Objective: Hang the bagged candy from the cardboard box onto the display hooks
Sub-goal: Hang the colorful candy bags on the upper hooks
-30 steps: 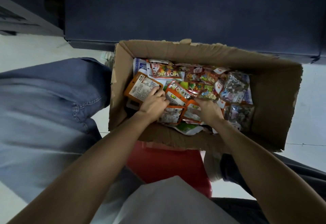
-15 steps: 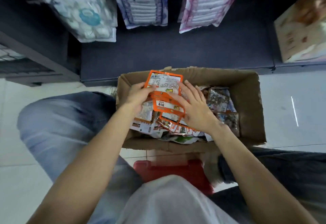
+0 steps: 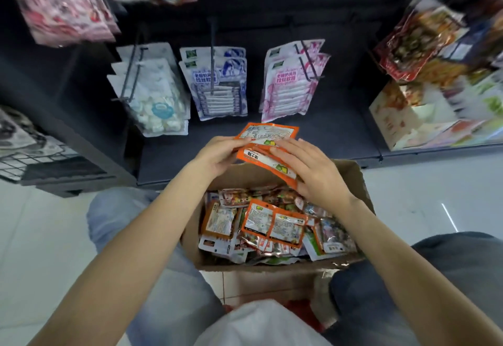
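Held candy bags [image 3: 268,144]: orange border, white label panel with dark print, small green-yellow mark
Cardboard box [image 3: 353,179]: plain brown
Bags in box [image 3: 272,226]: mostly orange-edged with white labels, some clear and silvery, bits of green and red
Hanging bags on hooks: left white with pale blue round mark [image 3: 155,100], middle white with blue-purple pattern [image 3: 217,84], right white with pink pattern [image 3: 291,84]
Display panel [image 3: 340,100]: dark navy
Floor [image 3: 40,236]: white tiles

A pale tiled floor [image 3: 49,236] spread beneath a dark display wall [image 3: 272,5] (blurred toward the top), whose low shelf base [image 3: 340,138] met the floor; a bright streak [image 3: 450,217] glinted at right.
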Available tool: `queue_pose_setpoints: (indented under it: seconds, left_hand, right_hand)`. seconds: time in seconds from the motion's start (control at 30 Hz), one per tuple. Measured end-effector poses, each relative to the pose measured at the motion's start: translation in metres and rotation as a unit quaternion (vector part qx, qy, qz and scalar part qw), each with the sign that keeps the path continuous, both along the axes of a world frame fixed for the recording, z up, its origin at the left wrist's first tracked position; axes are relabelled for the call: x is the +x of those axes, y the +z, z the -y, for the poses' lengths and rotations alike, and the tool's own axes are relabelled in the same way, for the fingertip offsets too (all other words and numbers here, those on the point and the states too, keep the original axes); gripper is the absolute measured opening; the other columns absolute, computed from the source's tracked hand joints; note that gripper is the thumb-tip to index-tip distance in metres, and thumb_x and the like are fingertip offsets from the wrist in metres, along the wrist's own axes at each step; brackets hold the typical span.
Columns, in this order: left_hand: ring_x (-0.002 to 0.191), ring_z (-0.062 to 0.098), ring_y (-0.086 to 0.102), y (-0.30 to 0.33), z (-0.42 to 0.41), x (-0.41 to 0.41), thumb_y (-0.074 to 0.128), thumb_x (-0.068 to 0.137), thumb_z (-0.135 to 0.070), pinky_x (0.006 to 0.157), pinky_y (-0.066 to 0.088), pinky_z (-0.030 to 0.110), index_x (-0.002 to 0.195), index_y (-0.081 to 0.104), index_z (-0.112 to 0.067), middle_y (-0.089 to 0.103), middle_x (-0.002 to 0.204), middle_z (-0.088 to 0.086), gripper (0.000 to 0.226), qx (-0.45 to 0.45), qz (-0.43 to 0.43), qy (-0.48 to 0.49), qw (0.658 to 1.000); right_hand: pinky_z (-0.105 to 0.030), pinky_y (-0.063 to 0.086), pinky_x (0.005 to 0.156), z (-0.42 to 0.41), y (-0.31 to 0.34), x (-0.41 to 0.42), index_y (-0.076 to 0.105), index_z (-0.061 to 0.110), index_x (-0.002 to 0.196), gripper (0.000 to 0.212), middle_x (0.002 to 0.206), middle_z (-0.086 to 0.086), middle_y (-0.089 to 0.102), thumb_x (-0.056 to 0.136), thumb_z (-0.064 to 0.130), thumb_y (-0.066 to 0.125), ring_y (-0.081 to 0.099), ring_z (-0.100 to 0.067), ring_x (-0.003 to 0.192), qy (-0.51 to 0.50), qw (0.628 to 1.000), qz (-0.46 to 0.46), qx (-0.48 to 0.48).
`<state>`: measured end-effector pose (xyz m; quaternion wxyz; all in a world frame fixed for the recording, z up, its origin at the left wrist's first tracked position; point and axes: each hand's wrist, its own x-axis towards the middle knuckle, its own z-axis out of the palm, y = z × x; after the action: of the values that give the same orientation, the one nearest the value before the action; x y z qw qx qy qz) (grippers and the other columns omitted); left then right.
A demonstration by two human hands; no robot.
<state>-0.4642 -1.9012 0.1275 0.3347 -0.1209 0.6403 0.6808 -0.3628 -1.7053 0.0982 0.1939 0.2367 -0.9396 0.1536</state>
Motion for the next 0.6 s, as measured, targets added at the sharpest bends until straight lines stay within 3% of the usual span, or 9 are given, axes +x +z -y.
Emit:
queue_pose_setpoints:
  seconds: [0.1,0.2,0.3,0.4,0.47,0.53,0.6]
  left_hand:
    - [0.064,0.012,0.068,0.017,0.000,0.000,0.055,0.093,-0.006,0.060,0.054,0.015,0.081,0.065,0.000,0.071,0.064,0.003,0.017,0.050,-0.011,0.032,0.998]
    - [0.058,0.014,0.069,0.036,0.007,-0.002,0.055,0.093,-0.033,0.052,0.053,0.016,0.083,0.066,-0.003,0.066,0.060,0.000,0.034,0.025,-0.040,0.058,0.997]
    - [0.058,0.012,0.062,0.051,0.020,-0.009,0.054,0.087,-0.053,0.053,0.048,0.020,0.083,0.066,-0.014,0.060,0.054,-0.009,0.041,-0.083,-0.190,0.072,0.976]
    - [0.100,0.013,0.058,0.073,0.022,-0.020,0.064,0.081,-0.048,0.086,0.048,0.025,0.102,0.058,-0.026,0.062,0.099,-0.010,0.031,-0.061,-0.348,0.055,0.934]
    - [0.119,0.010,0.052,0.092,0.020,-0.027,0.070,0.077,-0.053,0.100,0.043,0.029,0.115,0.053,-0.033,0.057,0.121,-0.013,0.046,0.019,-0.355,-0.041,0.934]
    - [0.116,0.006,0.056,0.108,0.017,-0.035,0.076,0.063,-0.061,0.093,0.047,0.025,0.118,0.050,-0.038,0.060,0.119,-0.017,0.065,0.072,-0.337,-0.118,0.931]
    - [0.110,0.001,0.059,0.122,0.014,-0.041,0.083,0.055,-0.055,0.088,0.048,0.019,0.119,0.045,-0.040,0.062,0.114,-0.019,0.077,0.049,-0.355,-0.146,0.922]
  right_hand:
    - [-0.028,0.045,0.097,0.004,0.017,-0.004,0.062,0.010,0.124,0.036,0.123,-0.006,0.065,0.092,0.023,0.050,0.058,-0.016,0.114,-0.042,0.994,-0.035,-0.098]
    - [-0.024,0.051,0.067,0.010,0.041,-0.021,0.065,0.008,0.115,0.030,0.100,-0.005,0.072,0.093,0.025,0.056,0.067,-0.015,0.082,-0.151,0.959,0.010,-0.239]
    - [-0.014,0.051,0.071,0.009,0.066,-0.040,0.062,0.012,0.110,0.019,0.103,0.001,0.069,0.092,0.016,0.061,0.064,0.000,0.084,-0.177,0.869,0.124,-0.445]
    - [-0.023,0.053,0.078,0.003,0.093,-0.055,0.063,0.021,0.099,0.015,0.094,0.012,0.072,0.091,0.009,0.061,0.068,-0.004,0.089,-0.116,0.809,0.180,-0.548]
    - [-0.025,0.054,0.079,0.002,0.110,-0.063,0.063,0.023,0.101,0.019,0.093,0.013,0.074,0.092,0.008,0.058,0.069,-0.009,0.091,-0.070,0.781,0.202,-0.587]
    - [-0.022,0.054,0.075,0.001,0.124,-0.071,0.061,0.021,0.104,0.020,0.092,0.012,0.074,0.093,0.006,0.054,0.069,-0.007,0.089,-0.039,0.765,0.196,-0.613]
    - [-0.021,0.053,0.071,0.000,0.139,-0.081,0.056,0.019,0.105,0.018,0.092,0.011,0.072,0.094,0.005,0.053,0.069,-0.005,0.086,-0.033,0.761,0.166,-0.626]
